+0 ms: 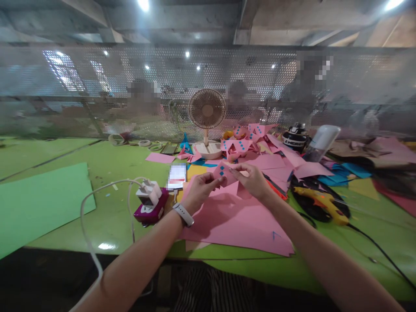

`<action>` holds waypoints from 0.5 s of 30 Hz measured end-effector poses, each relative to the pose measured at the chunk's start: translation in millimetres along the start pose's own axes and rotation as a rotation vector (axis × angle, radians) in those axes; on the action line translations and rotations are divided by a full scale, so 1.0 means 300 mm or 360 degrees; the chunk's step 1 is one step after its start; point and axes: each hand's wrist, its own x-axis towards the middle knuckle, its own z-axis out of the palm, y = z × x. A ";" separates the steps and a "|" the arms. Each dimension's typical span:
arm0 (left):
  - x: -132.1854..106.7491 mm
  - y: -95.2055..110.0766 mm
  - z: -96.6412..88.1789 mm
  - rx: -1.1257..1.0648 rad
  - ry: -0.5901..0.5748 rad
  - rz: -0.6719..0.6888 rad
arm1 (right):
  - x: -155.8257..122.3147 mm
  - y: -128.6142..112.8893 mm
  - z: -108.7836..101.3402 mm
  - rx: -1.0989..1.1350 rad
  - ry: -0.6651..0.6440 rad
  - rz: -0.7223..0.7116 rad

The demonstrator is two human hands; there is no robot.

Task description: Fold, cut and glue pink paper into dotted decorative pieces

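Both my hands hold one small pink paper piece (224, 174) with blue diamond marks, just above a stack of large pink sheets (237, 221) on the green table (107, 212). My left hand (200, 190), with a white watch on the wrist, pinches the piece's left edge. My right hand (251, 180) pinches its right side. A heap of finished pink pieces with blue diamonds (247, 141) lies behind my hands.
A small desk fan (207, 113) stands at the back centre. A purple power strip with white plugs (151, 203) and cable lies left of my hands. A yellow glue gun (325, 203) lies on the right. A large green sheet (42, 203) covers the left. People sit behind a perforated screen.
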 end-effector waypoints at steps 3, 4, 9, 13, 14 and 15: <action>-0.002 0.002 -0.001 -0.0114 -0.0024 -0.0057 | 0.005 0.004 -0.007 0.0011 0.0025 0.0041; -0.003 0.002 -0.002 -0.0174 -0.0032 -0.0075 | 0.006 0.006 -0.010 0.0015 0.0027 0.0055; 0.000 -0.010 -0.006 -0.0237 -0.0040 -0.0067 | 0.006 0.004 -0.012 0.0046 -0.0001 0.0055; 0.002 -0.021 -0.002 -0.0047 -0.0051 0.0011 | -0.002 -0.010 -0.003 0.0043 -0.0080 -0.0032; 0.002 -0.021 -0.001 -0.0028 -0.0044 0.0024 | -0.003 -0.013 -0.002 0.0026 -0.0090 -0.0049; 0.002 -0.019 -0.002 -0.0021 -0.0034 0.0039 | -0.004 -0.015 -0.003 0.0001 -0.0079 -0.0055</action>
